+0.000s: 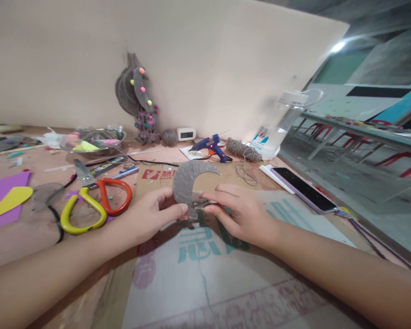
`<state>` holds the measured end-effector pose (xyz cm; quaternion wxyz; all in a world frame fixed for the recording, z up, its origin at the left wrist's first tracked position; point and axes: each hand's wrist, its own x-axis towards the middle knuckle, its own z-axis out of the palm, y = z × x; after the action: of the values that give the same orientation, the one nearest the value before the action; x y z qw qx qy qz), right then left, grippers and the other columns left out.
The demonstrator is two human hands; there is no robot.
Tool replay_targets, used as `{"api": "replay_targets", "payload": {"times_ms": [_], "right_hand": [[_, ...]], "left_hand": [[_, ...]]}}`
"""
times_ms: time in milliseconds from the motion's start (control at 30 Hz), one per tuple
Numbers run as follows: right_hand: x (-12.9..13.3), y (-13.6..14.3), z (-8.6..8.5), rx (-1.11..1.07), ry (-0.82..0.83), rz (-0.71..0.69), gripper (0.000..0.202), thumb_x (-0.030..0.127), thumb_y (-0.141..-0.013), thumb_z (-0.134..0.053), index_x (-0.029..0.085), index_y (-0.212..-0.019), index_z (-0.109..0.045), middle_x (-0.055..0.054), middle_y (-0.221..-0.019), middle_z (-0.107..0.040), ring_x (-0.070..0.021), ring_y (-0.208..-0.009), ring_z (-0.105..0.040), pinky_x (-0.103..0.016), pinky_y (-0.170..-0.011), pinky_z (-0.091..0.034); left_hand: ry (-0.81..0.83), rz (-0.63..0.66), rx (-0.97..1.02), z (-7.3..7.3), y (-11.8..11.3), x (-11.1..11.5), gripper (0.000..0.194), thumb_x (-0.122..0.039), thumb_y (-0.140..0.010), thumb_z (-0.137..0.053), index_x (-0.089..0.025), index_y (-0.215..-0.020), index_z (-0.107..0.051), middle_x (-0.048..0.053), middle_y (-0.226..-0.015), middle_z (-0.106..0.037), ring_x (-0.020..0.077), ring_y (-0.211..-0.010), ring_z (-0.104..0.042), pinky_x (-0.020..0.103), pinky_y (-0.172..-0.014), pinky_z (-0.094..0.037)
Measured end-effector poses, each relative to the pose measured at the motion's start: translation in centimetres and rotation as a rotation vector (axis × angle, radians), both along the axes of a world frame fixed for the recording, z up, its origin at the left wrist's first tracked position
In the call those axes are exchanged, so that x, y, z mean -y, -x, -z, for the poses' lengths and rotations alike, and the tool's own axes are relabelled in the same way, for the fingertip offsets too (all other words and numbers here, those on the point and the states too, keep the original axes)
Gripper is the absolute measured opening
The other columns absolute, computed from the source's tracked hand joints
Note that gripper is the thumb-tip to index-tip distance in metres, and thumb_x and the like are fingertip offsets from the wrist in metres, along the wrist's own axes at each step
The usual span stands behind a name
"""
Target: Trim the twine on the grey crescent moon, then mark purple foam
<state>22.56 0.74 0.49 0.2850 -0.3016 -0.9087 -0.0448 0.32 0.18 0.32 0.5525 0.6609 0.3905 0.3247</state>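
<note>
A crescent moon shape wrapped in grey yarn (187, 178) stands upright over the middle of the work surface. My left hand (160, 210) grips its lower left part between thumb and fingers. On the other side, my right hand (241, 212) pinches grey yarn close to the crescent's lower end; the fingertips partly hide it. A loose strand of yarn (203, 278) trails down over the printed sheet (260, 283) below my hands. Beyond the crescent lies a blue glue gun (210, 146), with a bundle of grey yarn (243, 150) to its right.
Scissors with yellow and orange handles (96, 201) lie left, near purple foam (10, 196). A metal bowl of craft bits (94, 141), a digital clock (186, 134) and a hanging ornament with pompoms (135, 91) are behind. A phone (304, 189) and water bottle (281, 121) are right.
</note>
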Motion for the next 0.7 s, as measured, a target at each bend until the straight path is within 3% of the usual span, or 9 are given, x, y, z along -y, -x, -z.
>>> {"api": "replay_targets", "payload": {"times_ms": [467, 700], "right_hand": [[-0.1, 0.27, 0.06, 0.025, 0.056, -0.035, 0.025, 0.029, -0.094, -0.047, 0.016, -0.107, -0.064, -0.005, -0.076, -0.061, -0.0145, -0.07, -0.054, -0.025, -0.062, -0.04], [-0.16, 0.09, 0.15, -0.031, 0.105, -0.013, 0.023, 0.029, -0.094, -0.046, 0.016, -0.101, -0.064, -0.005, -0.078, -0.064, -0.0148, -0.07, -0.056, -0.026, -0.064, -0.042]], "left_hand": [[0.013, 0.028, 0.014, -0.05, 0.03, 0.27, 0.011, -0.022, -0.083, -0.056, -0.02, -0.088, -0.065, -0.001, -0.082, -0.069, 0.0158, -0.082, -0.063, 0.026, -0.076, -0.05], [-0.009, 0.014, -0.004, 0.03, -0.03, 0.18, 0.012, -0.024, -0.083, -0.056, -0.02, -0.09, -0.064, -0.002, -0.081, -0.068, 0.0147, -0.081, -0.062, 0.025, -0.076, -0.049]]}}
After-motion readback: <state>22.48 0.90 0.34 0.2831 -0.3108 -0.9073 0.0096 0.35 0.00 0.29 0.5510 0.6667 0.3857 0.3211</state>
